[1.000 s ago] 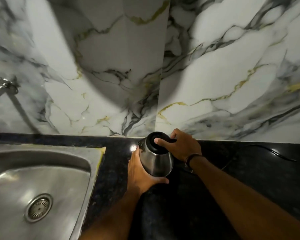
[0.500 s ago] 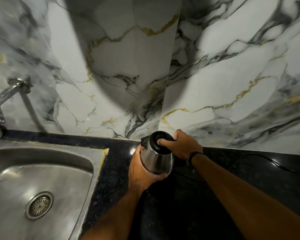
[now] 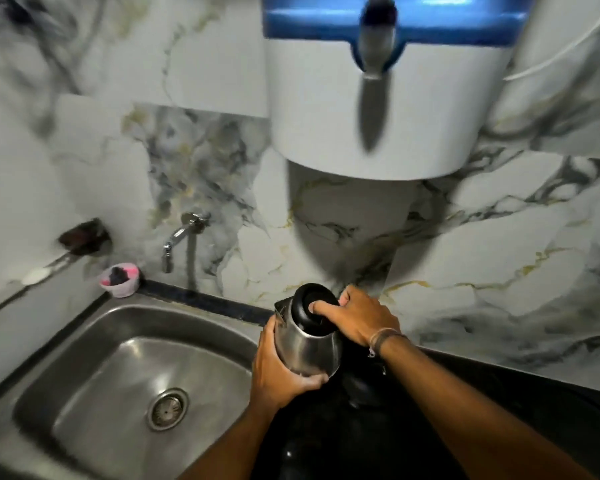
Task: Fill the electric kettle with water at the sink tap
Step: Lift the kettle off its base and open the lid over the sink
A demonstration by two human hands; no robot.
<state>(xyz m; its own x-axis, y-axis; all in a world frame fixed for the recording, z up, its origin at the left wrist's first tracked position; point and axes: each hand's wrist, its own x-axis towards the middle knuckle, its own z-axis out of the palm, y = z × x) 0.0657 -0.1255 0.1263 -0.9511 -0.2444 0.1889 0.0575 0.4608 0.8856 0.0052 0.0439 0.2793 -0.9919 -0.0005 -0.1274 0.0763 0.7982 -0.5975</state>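
The steel electric kettle [image 3: 309, 348] with a black lid is tilted, its lid leaning toward the wall, at the right rim of the sink [image 3: 94, 344]. My left hand [image 3: 278, 372] wraps its lower body from the left. My right hand [image 3: 357, 318] grips the handle side, with a finger lying on the lid. The chrome tap [image 3: 177, 237] juts from the wall above the far side of the sink, to the left of the kettle. No water is visibly running from it.
A white and blue water purifier [image 3: 378, 98] with a spout hangs on the marble wall directly above the kettle. A small pink cup [image 3: 120, 280] stands at the sink's back left corner. The kettle's black base [image 3: 364, 386] sits on the dark counter [image 3: 534, 403].
My view has swung up and left, bringing the tap, whole sink and purifier into sight. The kettle, held by both hands, now sits closer to the sink edge and looks lifted off its base.
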